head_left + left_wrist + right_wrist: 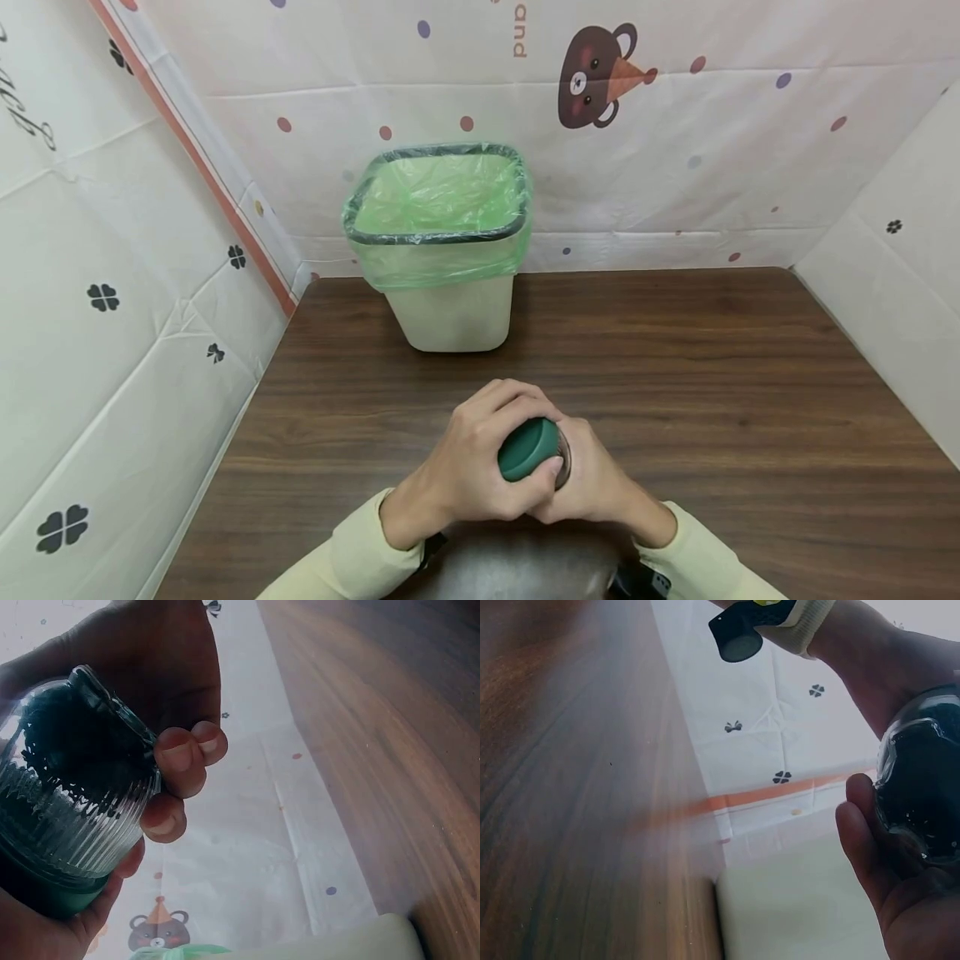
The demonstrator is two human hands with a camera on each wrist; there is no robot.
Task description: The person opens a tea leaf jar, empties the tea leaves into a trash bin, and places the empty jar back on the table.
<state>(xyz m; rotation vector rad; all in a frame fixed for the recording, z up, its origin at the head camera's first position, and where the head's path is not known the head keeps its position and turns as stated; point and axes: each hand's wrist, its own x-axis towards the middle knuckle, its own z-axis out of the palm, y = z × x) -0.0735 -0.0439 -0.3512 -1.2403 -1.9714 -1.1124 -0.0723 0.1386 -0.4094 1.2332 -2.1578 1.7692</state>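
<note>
Both hands hold a clear ribbed jar [90, 817] with a green lid [527, 448], tilted above the near part of the table. My left hand [476, 454] curls its fingers and thumb round the lid. On the other side, my right hand [592, 475] grips the clear body. Dark, loose bits show through the jar's wall in the left wrist view. Seen from the right wrist, the jar's rounded base end [922, 780] lies against the right hand's fingers [861, 832]. Much of the jar is covered by the hands in the head view.
A pale bin [450, 321] lined with a green bag [442, 267] stands at the back left of the brown wooden table [712, 375]. Printed white sheets [420, 75] hang behind and at both sides. A dark rounded surface [525, 567] lies below the wrists.
</note>
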